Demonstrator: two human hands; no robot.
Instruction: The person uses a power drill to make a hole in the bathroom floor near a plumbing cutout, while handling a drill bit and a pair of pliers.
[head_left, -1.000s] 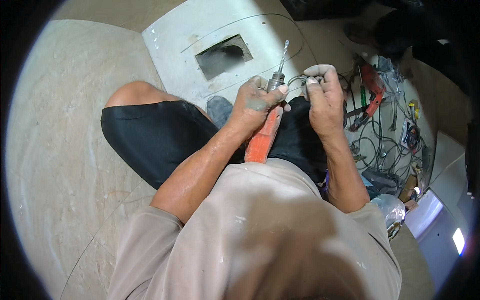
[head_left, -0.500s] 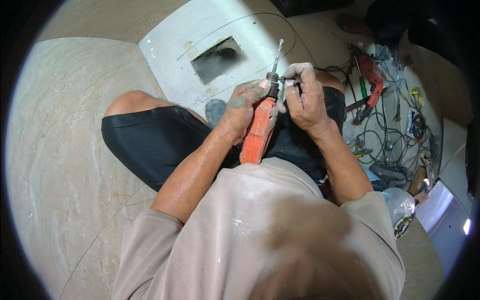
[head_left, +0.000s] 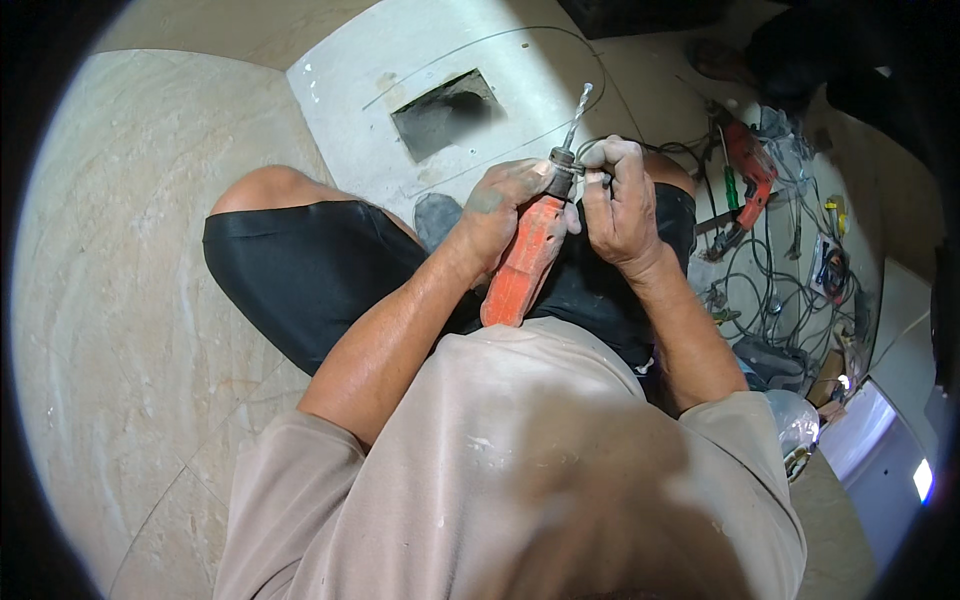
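An orange power drill (head_left: 525,260) lies across my lap, its rear end against my shirt and its front pointing up and slightly right. My left hand (head_left: 492,212) wraps around the front of the body, thumb by the dark chuck (head_left: 562,178). A long spiral drill bit (head_left: 577,118) sticks out of the chuck. On the chuck's right side, my right hand (head_left: 622,205) pinches a small dark chuck key (head_left: 581,172), mostly hidden by the bent fingers. Grey dust coats both hands.
Ahead lies a pale tile (head_left: 340,85) with a rectangular cutout. To the right are a red power tool (head_left: 750,165), a green-handled screwdriver (head_left: 730,185), tangled cables (head_left: 770,260) and a clear plastic container (head_left: 793,418). Another person's dark-clothed leg (head_left: 795,55) is at the upper right.
The drill's front end and both hands have shifted slightly right in the picture, and the bit leans more to the right. Both hands keep their grip.
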